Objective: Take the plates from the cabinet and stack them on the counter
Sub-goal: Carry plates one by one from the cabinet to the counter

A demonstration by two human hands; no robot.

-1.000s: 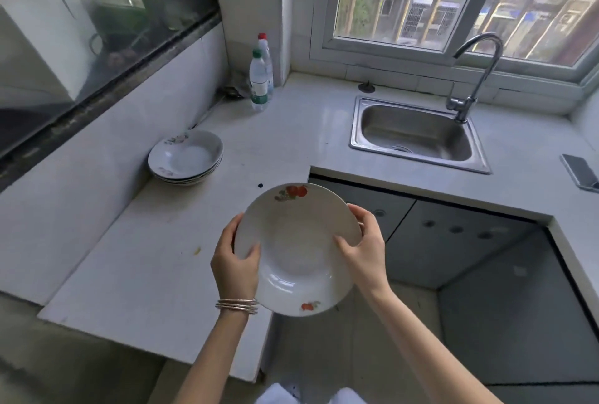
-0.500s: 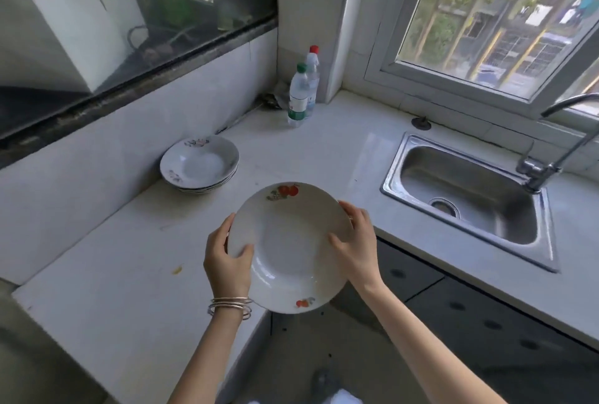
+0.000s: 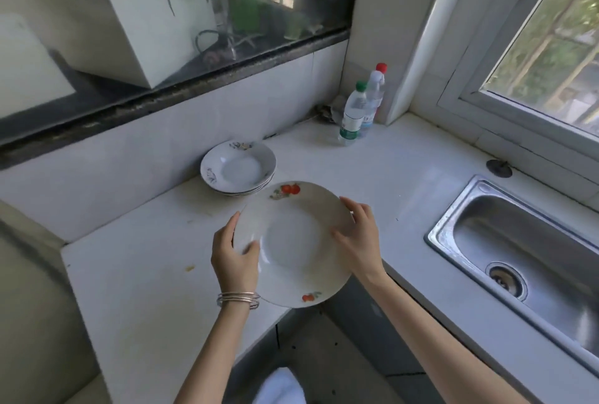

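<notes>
A plate (image 3: 291, 243) is held above the desk's (image 3: 155, 290) near edge, left hand (image 3: 234, 261) on its left rim, right hand (image 3: 361, 243) on its right. Behind it a stack of plates (image 3: 238, 167) sits on the desk by the wall. Two bottles (image 3: 359, 112) stand in the far corner. The sink (image 3: 525, 261) lies to the right.

The held plate (image 3: 293, 243) was white with red-orange fruit motifs at two rim points. The stacked plates (image 3: 238, 167) were white with dark floral rim prints. The surface (image 3: 389, 170) was white. The two clear bottles bore a green cap (image 3: 361, 86) and a red cap (image 3: 381, 67). The sink (image 3: 531, 261) was silver steel.
</notes>
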